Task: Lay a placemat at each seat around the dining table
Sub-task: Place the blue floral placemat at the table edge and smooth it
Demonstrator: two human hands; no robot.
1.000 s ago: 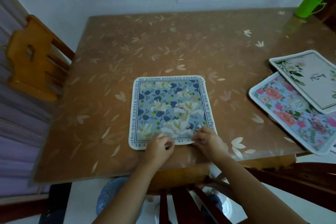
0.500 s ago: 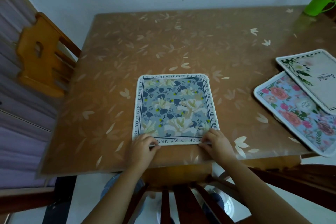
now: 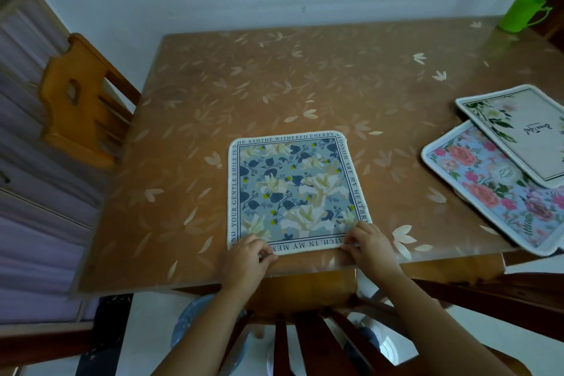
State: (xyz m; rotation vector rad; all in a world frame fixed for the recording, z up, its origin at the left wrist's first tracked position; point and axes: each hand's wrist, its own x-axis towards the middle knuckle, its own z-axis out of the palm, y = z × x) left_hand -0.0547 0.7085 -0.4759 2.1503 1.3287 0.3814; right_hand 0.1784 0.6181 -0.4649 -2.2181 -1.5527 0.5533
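A square blue floral placemat [image 3: 293,189] with a lettered border lies flat on the brown leaf-patterned dining table [image 3: 305,85], near its front edge. My left hand [image 3: 247,256] pinches the mat's near left corner with curled fingers. At the near right corner my right hand [image 3: 364,241] grips the edge the same way. Two more placemats lie overlapped at the table's right side: a pink rose one [image 3: 488,192] underneath and a white one with green leaves [image 3: 525,131] on top.
A light wooden chair [image 3: 79,101] stands at the table's left side. A dark wooden chair back [image 3: 305,330] is directly below my arms, another chair [image 3: 503,299] at the right. A green plastic cup [image 3: 522,12] sits at the far right corner. A wall runs behind the table.
Both hands have slid apart along the mat's near edge, from its middle out to the two near corners. The mat has stayed in place.
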